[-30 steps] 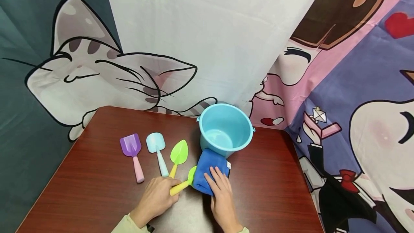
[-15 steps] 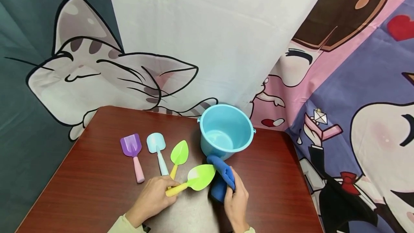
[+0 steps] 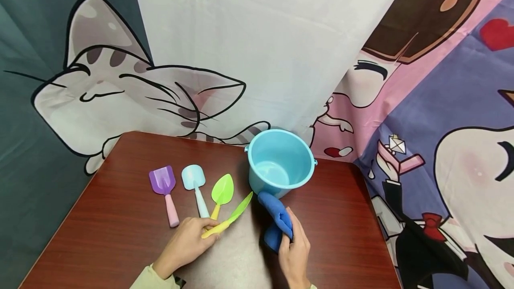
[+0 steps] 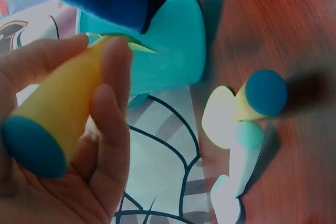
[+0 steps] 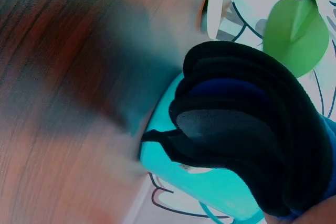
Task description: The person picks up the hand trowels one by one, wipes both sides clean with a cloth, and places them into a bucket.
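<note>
In the head view my left hand [image 3: 186, 240] pinches the yellow handle of a toy trowel [image 3: 241, 206]. Its green blade is turned edge-on and slants up toward the right. My right hand [image 3: 296, 249] grips a folded blue cloth [image 3: 277, 213], thumb on one side and fingers on the other. Between cloth and trowel there is a gap. The left wrist view shows thumb and fingers around the yellow handle [image 4: 60, 111], whose butt is blue-green. Dark folds of the cloth [image 5: 231, 103] fill the middle of the right wrist view, with the green blade [image 5: 296, 35] beyond.
A light blue bucket [image 3: 297, 164] stands at the table's back edge, just behind the cloth. Left of it lie a second green trowel [image 3: 222, 188], a pale blue shovel [image 3: 193, 177] and a purple shovel [image 3: 162, 181] with a pink handle. A printed curtain [image 3: 241, 35] hangs behind the table [image 3: 100, 231].
The cloth, earlier spread over the trowel's blade under my right hand, has come off to the right and is now gripped in folds. My left hand has turned the trowel from face-up to edge-on.
</note>
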The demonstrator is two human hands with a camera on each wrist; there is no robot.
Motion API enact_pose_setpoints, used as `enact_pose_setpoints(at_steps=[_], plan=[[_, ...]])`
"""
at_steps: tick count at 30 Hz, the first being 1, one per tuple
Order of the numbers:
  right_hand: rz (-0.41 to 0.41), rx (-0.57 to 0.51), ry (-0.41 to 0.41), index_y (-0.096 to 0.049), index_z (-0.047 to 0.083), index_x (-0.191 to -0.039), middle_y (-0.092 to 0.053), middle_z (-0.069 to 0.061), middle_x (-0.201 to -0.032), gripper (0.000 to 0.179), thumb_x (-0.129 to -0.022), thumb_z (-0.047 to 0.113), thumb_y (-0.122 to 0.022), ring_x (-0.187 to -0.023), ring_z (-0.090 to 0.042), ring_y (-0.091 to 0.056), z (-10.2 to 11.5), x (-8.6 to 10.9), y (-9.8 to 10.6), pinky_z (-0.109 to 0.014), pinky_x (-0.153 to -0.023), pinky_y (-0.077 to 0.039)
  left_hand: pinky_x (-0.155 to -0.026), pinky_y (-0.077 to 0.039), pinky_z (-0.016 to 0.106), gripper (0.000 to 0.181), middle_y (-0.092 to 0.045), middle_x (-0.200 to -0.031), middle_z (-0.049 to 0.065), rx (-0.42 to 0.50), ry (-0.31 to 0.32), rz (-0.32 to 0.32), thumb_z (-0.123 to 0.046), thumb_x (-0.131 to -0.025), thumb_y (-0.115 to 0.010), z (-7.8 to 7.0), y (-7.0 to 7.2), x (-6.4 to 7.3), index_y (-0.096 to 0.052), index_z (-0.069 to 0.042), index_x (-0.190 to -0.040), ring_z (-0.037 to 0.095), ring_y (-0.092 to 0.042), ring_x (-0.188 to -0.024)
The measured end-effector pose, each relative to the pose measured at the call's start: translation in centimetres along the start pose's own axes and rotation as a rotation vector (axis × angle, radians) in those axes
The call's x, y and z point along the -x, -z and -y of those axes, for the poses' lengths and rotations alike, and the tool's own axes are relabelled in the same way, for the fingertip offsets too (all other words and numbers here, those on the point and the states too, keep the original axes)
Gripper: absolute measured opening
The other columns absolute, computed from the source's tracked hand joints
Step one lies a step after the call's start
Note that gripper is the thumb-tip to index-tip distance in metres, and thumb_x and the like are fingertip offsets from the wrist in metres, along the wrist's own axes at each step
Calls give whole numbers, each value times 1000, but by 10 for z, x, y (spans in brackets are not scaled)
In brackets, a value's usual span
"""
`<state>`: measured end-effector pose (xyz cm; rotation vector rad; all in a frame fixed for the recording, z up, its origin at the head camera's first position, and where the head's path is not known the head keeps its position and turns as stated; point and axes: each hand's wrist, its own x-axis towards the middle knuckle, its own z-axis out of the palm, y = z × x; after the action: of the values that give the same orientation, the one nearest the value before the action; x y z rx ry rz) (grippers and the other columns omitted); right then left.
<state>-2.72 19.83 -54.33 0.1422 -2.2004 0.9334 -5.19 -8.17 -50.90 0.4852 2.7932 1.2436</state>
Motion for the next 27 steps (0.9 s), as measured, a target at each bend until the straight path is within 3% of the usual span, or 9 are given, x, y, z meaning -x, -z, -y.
enact_pose_setpoints(at_steps=[6,11,14,21,27], plan=[[-12,-21,34,-65,2,-131,-67,-11,-127,53,-81,-15,-62,-120,-14,-62,5,0,-3,-16,-103,-39,-61,-41,25,16,-67,-77,-12,-52,24,6,-17,-86,-78,0,-3,1,-78,-11,-101,5,-54,-67],[-29,-25,27,-64,3,-132,-68,-10,-127,53,-82,-13,-64,-118,-13,-63,9,0,-5,-15,-102,-40,-53,-38,22,20,-54,-59,-18,66,52,76,-17,-96,-66,0,-5,1,-73,-6,-110,0,-47,-55],[-39,-36,30,-63,4,-133,-68,-10,-127,53,-82,-12,-64,-118,-14,-63,11,-1,-6,-16,-102,-40,-50,-38,22,18,-54,-59,-16,153,61,103,-18,-98,-62,-1,-5,0,-72,-7,-108,-2,-47,-52],[-58,-79,88,-63,-2,-131,-67,-16,-127,46,-86,-10,-63,-118,-20,-64,17,-5,-9,-19,-104,-40,-55,-38,22,11,-61,-71,-12,195,84,64,-18,-91,-67,-4,-9,-2,-75,-12,-96,0,-44,-59],[-73,-131,242,-63,-11,-124,-66,-26,-122,38,-86,-10,-56,-115,-32,-64,22,-9,-15,-24,-106,-40,-60,-41,23,15,-57,-72,-12,189,109,49,-15,-82,-78,-3,-16,-3,-76,-14,-97,3,-47,-64]])
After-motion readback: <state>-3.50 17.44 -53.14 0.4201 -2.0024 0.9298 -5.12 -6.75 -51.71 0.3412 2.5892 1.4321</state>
